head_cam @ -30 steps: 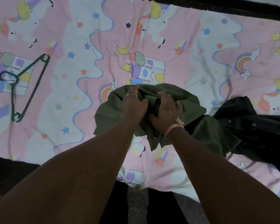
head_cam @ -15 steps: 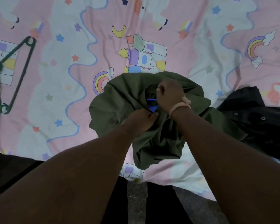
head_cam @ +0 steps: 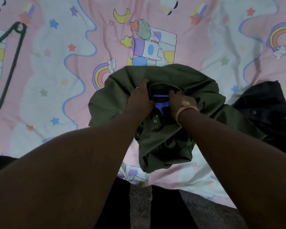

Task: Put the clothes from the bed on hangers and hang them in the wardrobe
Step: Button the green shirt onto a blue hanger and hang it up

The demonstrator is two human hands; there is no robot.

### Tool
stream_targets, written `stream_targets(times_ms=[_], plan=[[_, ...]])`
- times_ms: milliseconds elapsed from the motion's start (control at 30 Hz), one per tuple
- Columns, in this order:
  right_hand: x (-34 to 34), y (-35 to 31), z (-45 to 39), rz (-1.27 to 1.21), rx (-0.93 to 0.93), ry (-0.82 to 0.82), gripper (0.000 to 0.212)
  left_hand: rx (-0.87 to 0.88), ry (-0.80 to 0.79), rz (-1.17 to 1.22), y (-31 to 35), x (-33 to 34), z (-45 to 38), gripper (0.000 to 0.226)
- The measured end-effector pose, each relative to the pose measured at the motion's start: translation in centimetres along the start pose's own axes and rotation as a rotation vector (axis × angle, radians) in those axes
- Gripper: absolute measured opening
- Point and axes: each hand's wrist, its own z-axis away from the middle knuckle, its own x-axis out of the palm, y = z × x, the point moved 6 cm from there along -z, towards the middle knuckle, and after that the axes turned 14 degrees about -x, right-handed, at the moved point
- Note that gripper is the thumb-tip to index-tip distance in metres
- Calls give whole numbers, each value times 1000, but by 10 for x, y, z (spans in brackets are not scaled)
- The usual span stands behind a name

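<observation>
Two garments lie on the bed, whose pink and white cartoon-print sheet (head_cam: pixel 59 66) shows rainbows, stars and a moon. One is a crumpled olive-green button-up shirt (head_cam: pixel 163 146) near the front edge of the bed, and the other is a black garment with metal snaps (head_cam: pixel 267 113) just beside it on the right, its edge touching the green cloth. Two hangers are in view. A blue plastic hanger (head_cam: pixel 161 103) sits inside the collar opening of the green shirt, only a short stretch of it showing between the two hands. A dark green plastic hanger (head_cam: pixel 12 63) lies flat on the sheet well apart to the left, partly cut off by the frame. The left hand (head_cam: pixel 139 100), wearing one ring, grasps the shirt's fabric at the left of the collar. The right hand (head_cam: pixel 182 104), with one pink band at the wrist, pinches the collar at the right, against the blue hanger.
</observation>
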Motion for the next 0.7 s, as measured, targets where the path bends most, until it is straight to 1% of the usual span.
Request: stream_targets(times_ms=[67,133,167,233,300,333,400,500,600,700], plan=[[0,-12,2,117,-48,43,65,-25,-15,-195,-1,6,-3,63],[5,-26,5,245,-124,92,58,-55,37,-339,0,8,-1,60],[9,-32,6,297,-151,121,58,-86,64,-361,-1,9,-1,61],[18,-35,8,339,-140,137,57,-160,103,-345,-7,13,-1,57],[32,-36,12,397,-130,107,51,-226,122,-290,-15,17,-1,53],[39,-37,15,441,-133,84,50,-241,119,-265,-19,21,0,54],[49,-40,18,462,-120,79,45,-215,113,-270,-24,28,4,61],[56,-41,15,452,-151,152,38,-156,175,-343,-32,30,11,66],[63,-41,23,481,-245,206,47,-126,162,-372,-43,31,13,78],[61,-40,36,470,-321,334,57,-80,136,-372,-47,31,15,87]])
